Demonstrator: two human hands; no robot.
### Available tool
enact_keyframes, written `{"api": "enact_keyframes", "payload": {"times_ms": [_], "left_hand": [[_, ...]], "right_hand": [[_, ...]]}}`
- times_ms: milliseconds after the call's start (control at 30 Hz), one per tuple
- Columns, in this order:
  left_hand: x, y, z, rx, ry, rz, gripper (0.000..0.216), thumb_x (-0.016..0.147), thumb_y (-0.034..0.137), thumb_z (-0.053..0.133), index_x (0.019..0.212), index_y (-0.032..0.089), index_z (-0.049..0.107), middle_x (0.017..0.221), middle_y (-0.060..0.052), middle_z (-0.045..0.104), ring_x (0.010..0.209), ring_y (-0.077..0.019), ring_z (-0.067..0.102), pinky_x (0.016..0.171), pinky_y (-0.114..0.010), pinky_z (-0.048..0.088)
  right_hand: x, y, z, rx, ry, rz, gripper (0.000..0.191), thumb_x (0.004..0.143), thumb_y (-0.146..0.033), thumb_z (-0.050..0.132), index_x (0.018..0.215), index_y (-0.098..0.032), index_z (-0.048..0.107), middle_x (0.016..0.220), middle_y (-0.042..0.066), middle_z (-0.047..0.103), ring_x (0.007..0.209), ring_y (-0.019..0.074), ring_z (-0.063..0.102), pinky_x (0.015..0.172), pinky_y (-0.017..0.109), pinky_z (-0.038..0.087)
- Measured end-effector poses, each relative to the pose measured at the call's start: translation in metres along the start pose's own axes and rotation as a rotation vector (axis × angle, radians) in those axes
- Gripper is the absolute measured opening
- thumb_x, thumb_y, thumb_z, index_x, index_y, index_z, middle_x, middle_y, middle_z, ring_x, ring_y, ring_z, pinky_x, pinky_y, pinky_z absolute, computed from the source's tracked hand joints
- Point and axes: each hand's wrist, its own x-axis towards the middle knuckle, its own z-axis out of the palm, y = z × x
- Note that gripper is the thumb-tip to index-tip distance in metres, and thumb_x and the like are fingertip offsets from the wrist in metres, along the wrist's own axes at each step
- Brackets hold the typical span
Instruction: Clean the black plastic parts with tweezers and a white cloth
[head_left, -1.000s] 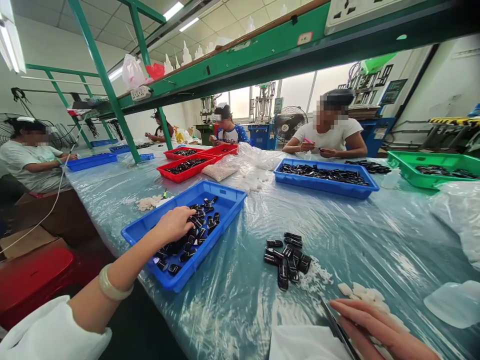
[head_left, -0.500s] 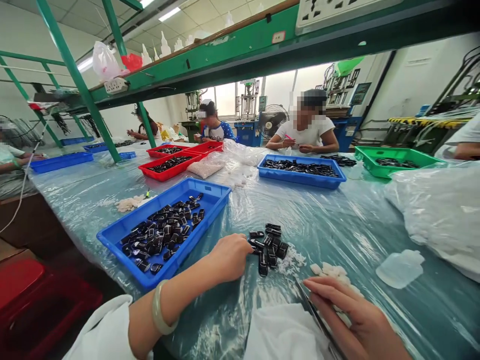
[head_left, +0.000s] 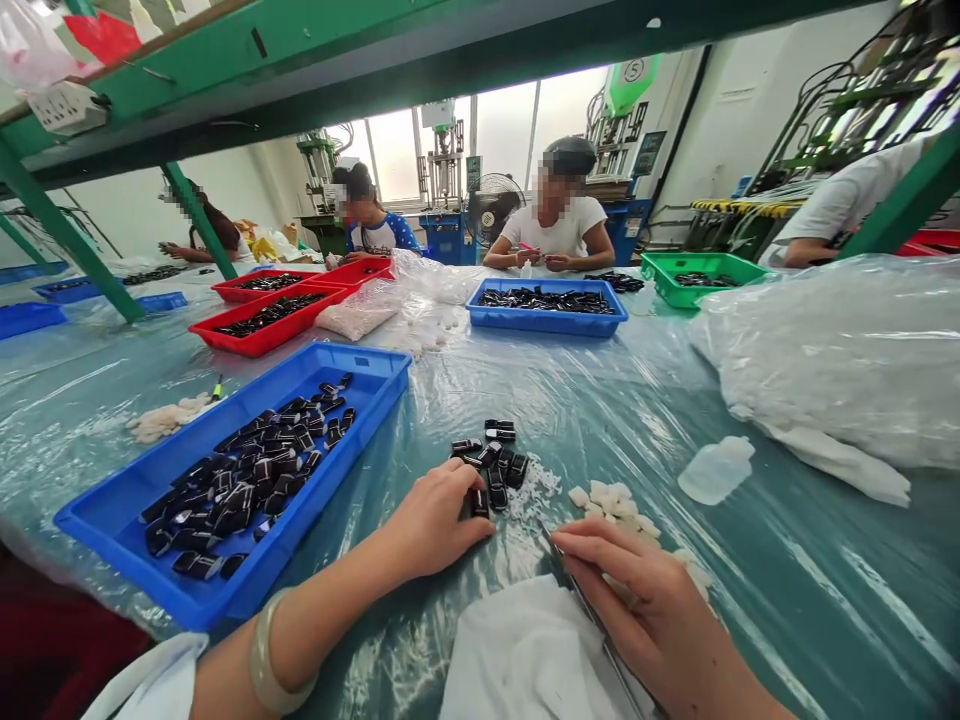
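My left hand (head_left: 431,520) is curled on the plastic-covered table, its fingertips pinching one small black glossy part (head_left: 478,501) at the near edge of a little pile of black parts (head_left: 493,458). My right hand (head_left: 645,610) is closed around thin metal tweezers (head_left: 581,600), resting over a white cloth (head_left: 525,660). Small white pieces (head_left: 611,497) lie just beyond the right hand. A blue tray (head_left: 127,505) with many black parts stands to the left of my left hand.
A small translucent bottle (head_left: 716,470) and a large clear plastic bag (head_left: 832,350) lie to the right. Red trays (head_left: 259,335), another blue tray (head_left: 547,320) and a green tray (head_left: 701,290) stand farther back. Other people sit working across the table. A green shelf frame (head_left: 195,215) hangs overhead.
My left hand left the blue tray, crossed right to the pile of black parts and pinched one. My view dropped lower and closer; my right hand with the tweezers came further into view.
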Motion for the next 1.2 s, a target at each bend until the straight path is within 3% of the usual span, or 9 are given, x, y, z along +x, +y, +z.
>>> {"api": "enact_keyframes", "payload": {"times_ms": [200, 400, 467, 567, 767, 900, 1200], "left_hand": [[-0.004, 0.004, 0.001, -0.236, 0.03, -0.021, 0.006, 0.076, 0.023, 0.052, 0.08, 0.019, 0.052, 0.064, 0.002, 0.054, 0.059, -0.0125, 0.051, 0.054, -0.023, 0.039], [-0.011, 0.022, 0.0, -0.877, -0.131, -0.187, 0.016, 0.073, 0.028, 0.06, 0.078, 0.015, 0.052, 0.057, 0.003, 0.053, 0.047, -0.0092, 0.051, 0.045, -0.021, 0.043], [-0.014, 0.028, 0.002, -0.971, -0.166, -0.2, 0.018, 0.071, 0.029, 0.063, 0.077, 0.014, 0.054, 0.055, 0.003, 0.054, 0.046, -0.0087, 0.051, 0.045, -0.02, 0.044], [-0.015, 0.031, 0.005, -1.035, -0.19, -0.198, 0.019, 0.071, 0.029, 0.065, 0.076, 0.013, 0.055, 0.054, 0.002, 0.056, 0.045, -0.0082, 0.052, 0.045, -0.019, 0.044], [-0.015, 0.031, 0.007, -1.063, -0.214, -0.18, 0.022, 0.072, 0.032, 0.066, 0.077, 0.012, 0.058, 0.054, 0.001, 0.057, 0.044, -0.0084, 0.053, 0.043, -0.018, 0.044], [-0.015, 0.032, 0.007, -1.086, -0.218, -0.175, 0.027, 0.073, 0.037, 0.064, 0.077, 0.011, 0.058, 0.051, 0.0, 0.057, 0.043, -0.0085, 0.053, 0.041, -0.017, 0.043], [-0.016, 0.031, 0.007, -1.181, -0.217, -0.132, 0.033, 0.075, 0.044, 0.061, 0.081, 0.011, 0.06, 0.056, -0.001, 0.058, 0.045, -0.0089, 0.054, 0.042, -0.019, 0.046]], "right_hand": [[-0.001, -0.004, 0.0, 0.034, -0.017, 0.056, 0.022, 0.084, -0.018, 0.046, 0.09, -0.019, 0.068, 0.085, 0.008, 0.067, 0.073, 0.017, 0.064, 0.061, 0.025, 0.053], [-0.004, -0.013, 0.001, 0.141, -0.071, 0.174, 0.02, 0.078, -0.019, 0.056, 0.095, -0.02, 0.066, 0.077, 0.003, 0.068, 0.068, 0.0157, 0.064, 0.063, 0.025, 0.053], [-0.006, -0.016, 0.003, 0.222, -0.07, 0.256, 0.029, 0.073, -0.018, 0.06, 0.101, -0.021, 0.064, 0.077, 0.001, 0.069, 0.067, 0.015, 0.064, 0.066, 0.025, 0.053], [-0.007, -0.02, 0.007, 0.416, -0.102, 0.388, 0.039, 0.069, -0.014, 0.059, 0.108, -0.021, 0.063, 0.073, 0.0, 0.069, 0.062, 0.014, 0.062, 0.062, 0.024, 0.051], [-0.005, -0.025, 0.011, 0.729, -0.14, 0.601, 0.041, 0.065, -0.012, 0.061, 0.105, -0.02, 0.065, 0.062, -0.002, 0.062, 0.056, 0.0111, 0.056, 0.054, 0.022, 0.044], [-0.005, -0.026, 0.011, 0.795, -0.132, 0.671, 0.046, 0.062, -0.011, 0.063, 0.107, -0.02, 0.064, 0.061, -0.004, 0.06, 0.056, 0.0102, 0.055, 0.054, 0.022, 0.043], [-0.006, -0.034, 0.012, 0.799, 0.032, 0.744, 0.047, 0.06, -0.013, 0.065, 0.106, -0.018, 0.062, 0.057, -0.005, 0.059, 0.053, 0.0104, 0.055, 0.053, 0.023, 0.043]]}}
